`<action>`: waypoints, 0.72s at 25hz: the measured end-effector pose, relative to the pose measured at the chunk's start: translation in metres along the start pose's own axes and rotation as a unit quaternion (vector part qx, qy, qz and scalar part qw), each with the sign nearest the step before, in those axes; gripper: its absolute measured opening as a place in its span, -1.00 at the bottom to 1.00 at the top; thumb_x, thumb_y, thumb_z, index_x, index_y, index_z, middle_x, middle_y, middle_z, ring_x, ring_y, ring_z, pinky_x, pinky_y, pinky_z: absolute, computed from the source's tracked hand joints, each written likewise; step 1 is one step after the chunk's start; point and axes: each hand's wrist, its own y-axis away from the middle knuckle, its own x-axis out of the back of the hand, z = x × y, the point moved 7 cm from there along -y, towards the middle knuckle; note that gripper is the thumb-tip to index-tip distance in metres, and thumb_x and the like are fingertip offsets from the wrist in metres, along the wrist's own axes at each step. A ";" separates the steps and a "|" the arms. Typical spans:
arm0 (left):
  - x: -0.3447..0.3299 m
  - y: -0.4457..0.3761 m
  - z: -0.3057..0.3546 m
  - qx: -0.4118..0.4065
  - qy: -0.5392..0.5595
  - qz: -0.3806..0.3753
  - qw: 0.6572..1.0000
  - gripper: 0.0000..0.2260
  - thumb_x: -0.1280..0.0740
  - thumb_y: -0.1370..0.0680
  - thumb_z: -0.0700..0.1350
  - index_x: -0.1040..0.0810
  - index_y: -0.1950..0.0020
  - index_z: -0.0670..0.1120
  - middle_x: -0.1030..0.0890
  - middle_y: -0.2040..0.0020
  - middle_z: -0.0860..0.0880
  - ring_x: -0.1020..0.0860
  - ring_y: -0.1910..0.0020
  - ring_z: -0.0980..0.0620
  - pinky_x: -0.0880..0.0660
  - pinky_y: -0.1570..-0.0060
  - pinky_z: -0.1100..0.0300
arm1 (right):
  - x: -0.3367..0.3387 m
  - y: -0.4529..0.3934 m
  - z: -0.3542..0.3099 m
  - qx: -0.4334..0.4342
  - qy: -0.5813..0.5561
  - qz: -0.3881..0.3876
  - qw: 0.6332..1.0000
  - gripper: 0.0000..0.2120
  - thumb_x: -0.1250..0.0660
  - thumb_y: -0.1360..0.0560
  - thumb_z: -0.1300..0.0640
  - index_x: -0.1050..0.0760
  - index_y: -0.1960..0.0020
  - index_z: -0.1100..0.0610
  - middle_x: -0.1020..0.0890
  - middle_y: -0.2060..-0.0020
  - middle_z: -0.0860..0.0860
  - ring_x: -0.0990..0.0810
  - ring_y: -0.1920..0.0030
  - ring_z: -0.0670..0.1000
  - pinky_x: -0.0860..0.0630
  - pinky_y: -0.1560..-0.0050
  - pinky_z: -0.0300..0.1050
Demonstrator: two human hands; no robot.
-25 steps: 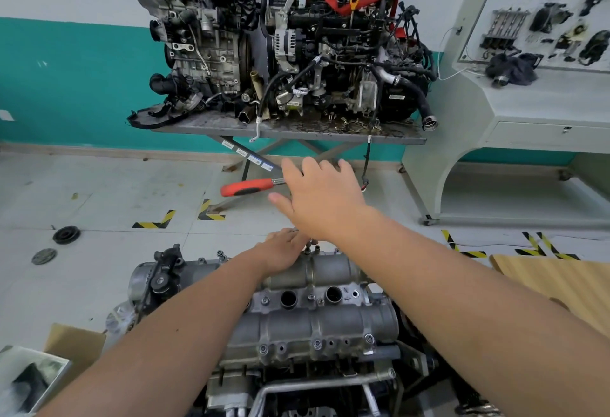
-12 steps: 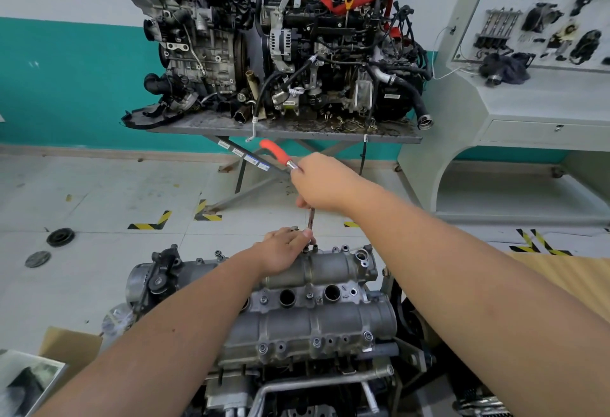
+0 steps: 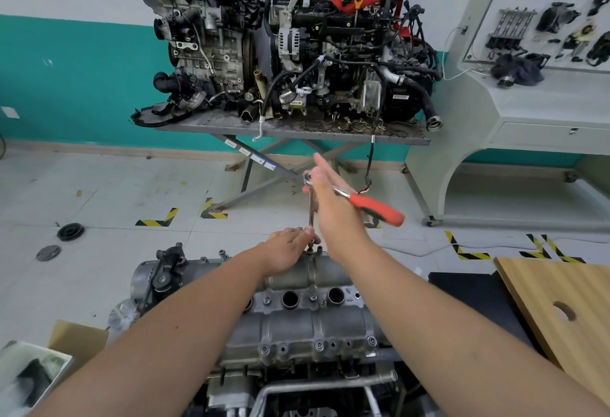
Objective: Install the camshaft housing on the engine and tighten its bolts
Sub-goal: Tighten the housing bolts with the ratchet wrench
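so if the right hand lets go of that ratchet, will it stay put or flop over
Probably flops: the ratchet sits high on a thin upright extension, its red handle jutting sideways. The left hand gripping the extension's base may steady it. Looks like stiff steel, so it should tip rather than bend.

Ratchet (image 3: 333,189) and hands (image 3: 287,251) over housing (image 3: 307,324)

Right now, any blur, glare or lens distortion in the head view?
Head view: ratchet handle is motion-blurred; the right hand is slightly soft. The housing and left hand are sharp. Wide-angle bowing shows at the edges, where the cabinet leans. Light is even and soft, with no harsh glare or hard shadows.
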 end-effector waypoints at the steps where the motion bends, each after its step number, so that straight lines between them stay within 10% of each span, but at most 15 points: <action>1: 0.000 -0.001 -0.001 0.005 0.015 -0.001 1.000 -0.59 0.07 -0.68 0.22 -0.55 -0.02 0.17 -0.50 -0.23 -0.02 -0.36 -0.38 -0.18 -0.23 -0.43 -0.12 | 0.003 0.004 -0.010 0.115 0.086 0.013 0.990 -0.73 -0.26 -0.64 0.00 -0.57 -0.31 -0.08 -0.60 -0.26 -0.06 -0.54 -0.26 -0.19 -0.42 -0.33 -0.18; 5: 0.000 -0.003 0.001 -0.019 0.036 0.007 0.999 -0.62 -0.02 -0.71 0.07 -0.49 -0.30 -0.10 -0.53 -0.24 -0.10 -0.42 -0.21 -0.01 -0.28 -0.31 0.05 | -0.016 0.015 -0.046 0.465 0.460 0.007 0.756 -0.69 -0.24 -0.45 0.36 -0.68 -0.09 0.24 -0.67 -0.07 0.17 -0.61 -0.06 0.23 -0.54 -0.01 0.03; 8: -0.001 -0.001 0.001 0.003 0.008 -0.001 1.000 -0.67 0.02 -0.69 0.18 -0.50 -0.16 0.15 -0.42 -0.19 0.08 -0.36 -0.26 0.04 -0.24 -0.31 0.11 | -0.035 0.003 -0.044 0.387 0.662 -0.062 0.639 -0.68 -0.26 -0.43 0.32 -0.59 -0.15 0.19 -0.62 0.09 0.11 -0.58 0.09 0.22 -0.34 0.18 -0.03; 13: 0.002 0.005 0.005 0.027 -0.028 0.009 0.999 -0.65 0.03 -0.68 0.17 -0.39 0.22 0.18 -0.51 -0.18 -0.08 -0.38 -0.36 -0.21 -0.29 -0.39 -0.13 | -0.040 -0.003 -0.043 0.273 0.722 -0.087 0.630 -0.45 -0.04 -0.63 -0.22 -0.30 -0.47 0.10 -0.53 -0.11 0.12 -0.51 -0.07 0.20 -0.37 0.09 0.04; 18: 0.000 0.003 0.003 -0.006 -0.015 -0.001 1.000 -0.64 0.05 -0.68 0.20 -0.53 -0.15 0.25 -0.45 -0.34 0.03 -0.30 -0.43 -0.10 -0.19 -0.46 -0.11 | -0.044 -0.005 -0.049 0.245 0.744 -0.119 0.611 -0.56 0.04 -0.68 -0.18 -0.43 -0.24 0.10 -0.56 -0.01 0.08 -0.55 0.04 0.16 -0.25 0.20 -0.02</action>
